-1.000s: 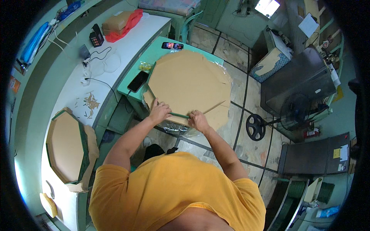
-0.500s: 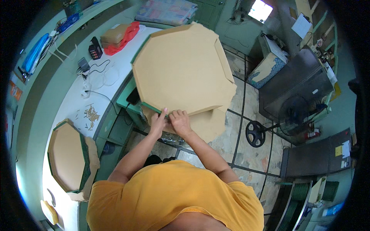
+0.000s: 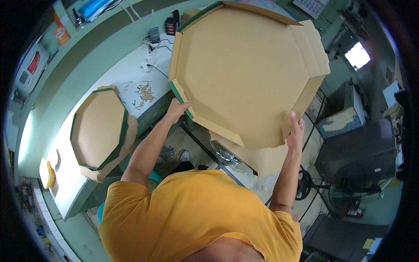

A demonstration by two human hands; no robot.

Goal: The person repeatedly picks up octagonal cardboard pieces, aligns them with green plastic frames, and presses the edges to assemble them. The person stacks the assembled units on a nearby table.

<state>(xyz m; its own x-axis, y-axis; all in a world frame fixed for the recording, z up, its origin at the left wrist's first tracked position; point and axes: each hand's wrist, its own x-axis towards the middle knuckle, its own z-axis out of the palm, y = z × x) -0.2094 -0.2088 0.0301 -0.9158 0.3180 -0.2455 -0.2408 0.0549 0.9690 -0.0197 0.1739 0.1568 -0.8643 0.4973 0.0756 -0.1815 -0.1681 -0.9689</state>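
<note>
The person, in a yellow shirt [image 3: 200,209] of soft, creased cloth, reaches both bare arms forward to a large tray [image 3: 244,74] of tan cardboard, which is held up in front of the chest between the two grips.

The left grip [image 3: 177,110] is closed on the tray's lower-left wall, thumb over the top edge, so nearly all of the tray lies ahead and to the right of it. The right grip [image 3: 296,131] pinches the lower-right wall, thumb laid up along the board and the fingers mostly hidden behind; the tray spreads ahead and to the left from there.

The tray is many-sided, roughly octagonal, with a smooth, matt, flat base. Low walls stand along several sides, cut at angles where they meet; dark green covering shows on the outside at the left and upper left. At the upper right a creased panel with a notched edge spreads outward.

Below the tray's near edge lie a plain cardboard sheet [image 3: 270,159] and some shiny, crumpled clear plastic [image 3: 227,153].

To the left, on a smooth white table [image 3: 115,78], sits a second tray [image 3: 98,129], smaller in view, its angled walls edged in dark green. Just beyond it are scattered small tan scraps [image 3: 145,94], thin and strip-like. Farther along stand a grey adapter [image 3: 154,35] with cables and a black box [image 3: 171,25].
</note>
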